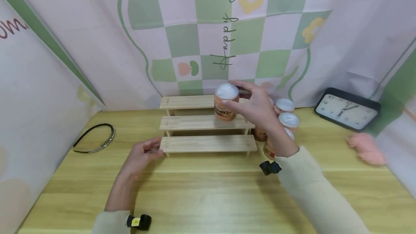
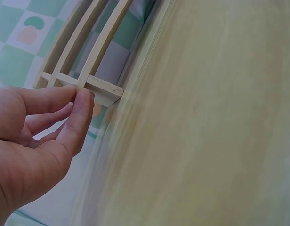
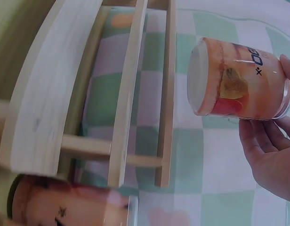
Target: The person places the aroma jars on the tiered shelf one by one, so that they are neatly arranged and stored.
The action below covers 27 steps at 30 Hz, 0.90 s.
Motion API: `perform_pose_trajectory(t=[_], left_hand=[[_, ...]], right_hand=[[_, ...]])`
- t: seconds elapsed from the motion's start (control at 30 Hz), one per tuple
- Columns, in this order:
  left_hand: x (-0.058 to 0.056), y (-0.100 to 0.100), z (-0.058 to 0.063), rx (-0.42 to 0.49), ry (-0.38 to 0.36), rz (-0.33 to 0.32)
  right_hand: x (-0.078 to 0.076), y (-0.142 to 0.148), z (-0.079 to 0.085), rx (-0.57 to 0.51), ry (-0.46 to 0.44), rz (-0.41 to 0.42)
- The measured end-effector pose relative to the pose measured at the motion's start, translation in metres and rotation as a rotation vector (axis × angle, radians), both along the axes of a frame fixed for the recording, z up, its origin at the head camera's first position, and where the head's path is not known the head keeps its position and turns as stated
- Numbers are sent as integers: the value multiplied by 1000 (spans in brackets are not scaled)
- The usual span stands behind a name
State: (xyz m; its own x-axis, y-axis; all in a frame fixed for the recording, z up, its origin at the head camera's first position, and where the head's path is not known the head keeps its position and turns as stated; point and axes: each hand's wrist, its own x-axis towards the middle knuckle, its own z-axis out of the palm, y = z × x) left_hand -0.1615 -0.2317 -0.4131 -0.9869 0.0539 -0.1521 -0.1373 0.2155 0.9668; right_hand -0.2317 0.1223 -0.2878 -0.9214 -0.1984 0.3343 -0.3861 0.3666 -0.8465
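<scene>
My right hand (image 1: 258,109) grips a jar (image 1: 226,109) with an orange label and a clear lid, thumb on one side and fingers on the other. In the right wrist view that jar (image 3: 244,80) is held apart from the tiers, its whitish base toward them. A three-tier wooden display rack (image 1: 208,144) stands on the table below it. At the rack's left end, my left hand (image 1: 141,158) pinches the end of the lowest tier. The left wrist view shows the thumb and index finger (image 2: 79,117) meeting at the wooden tier's corner.
Several similar jars (image 1: 289,120) with clear lids stand close to the rack's right end, partly hidden by the right arm. Farther right are a black-framed clock (image 1: 347,109) and a pink fluffy item (image 1: 366,149). A headband (image 1: 95,138) lies left. A checkered curtain (image 1: 214,35) hangs behind.
</scene>
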Motion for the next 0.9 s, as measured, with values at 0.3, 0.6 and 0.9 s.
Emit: perform_pose_trajectory(t=[0.3,0.6,0.9], left_hand=[[0,0,-2,0,0,-5],[-2,0,-2,-11,-6,-8],[-1,-1,0,-19,-8,-6]], right_hand=[[-9,-23,-6,-51,46,84],[-16,-43,-7,-72,69,107],[-24,-67,-3,-96,7,89]])
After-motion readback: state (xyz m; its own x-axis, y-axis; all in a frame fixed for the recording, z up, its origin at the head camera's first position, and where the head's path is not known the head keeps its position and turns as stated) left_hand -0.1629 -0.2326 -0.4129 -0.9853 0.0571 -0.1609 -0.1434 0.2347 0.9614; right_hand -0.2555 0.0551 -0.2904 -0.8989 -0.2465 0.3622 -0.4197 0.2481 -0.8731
